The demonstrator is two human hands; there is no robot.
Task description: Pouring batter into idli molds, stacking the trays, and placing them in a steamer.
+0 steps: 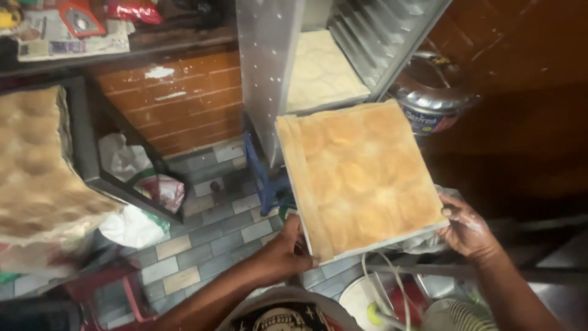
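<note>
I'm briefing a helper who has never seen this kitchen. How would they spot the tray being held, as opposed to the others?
Find the tall metal rack at top centre. Just in front of its open side is the held tray, gripped by the left hand and right hand at its near corners. Unlike the paler tray inside the rack, its cloth cover is golden-brown.
</note>
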